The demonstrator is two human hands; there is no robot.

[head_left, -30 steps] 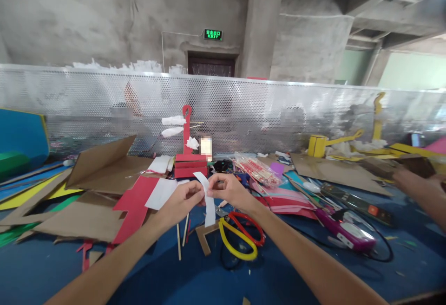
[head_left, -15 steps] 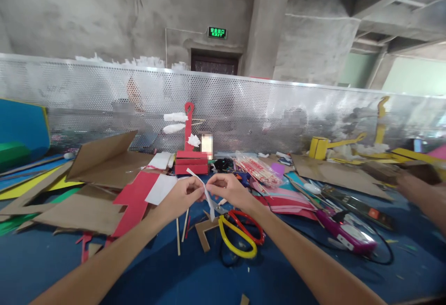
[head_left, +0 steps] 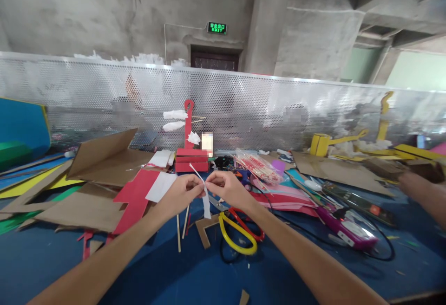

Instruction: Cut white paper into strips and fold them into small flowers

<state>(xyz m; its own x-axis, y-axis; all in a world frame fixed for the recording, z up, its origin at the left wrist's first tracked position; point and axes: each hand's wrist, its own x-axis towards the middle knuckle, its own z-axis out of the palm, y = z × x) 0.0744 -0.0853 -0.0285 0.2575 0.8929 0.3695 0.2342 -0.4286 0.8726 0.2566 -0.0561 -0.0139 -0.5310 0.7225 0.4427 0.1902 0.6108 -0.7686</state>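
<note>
left hand (head_left: 184, 192) and right hand (head_left: 228, 189) pinch a white strip (head_left: 206, 206)

nearest, yellow-and-red-handled scissors (head_left: 226, 239) lie below the right hand. both hands' fingertips press narrowly on the strip, one end hanging beneath them, the other poking up. beyond the hands stands a red box (head_left: 191, 165); farther off, a perforated screen (head_left: 251, 114).

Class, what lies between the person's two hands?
In the head view, a white strip lies between the left hand and the right hand, its lower end hanging below them.

white strip (head_left: 206, 208) in both hands (head_left: 183, 192)
</note>
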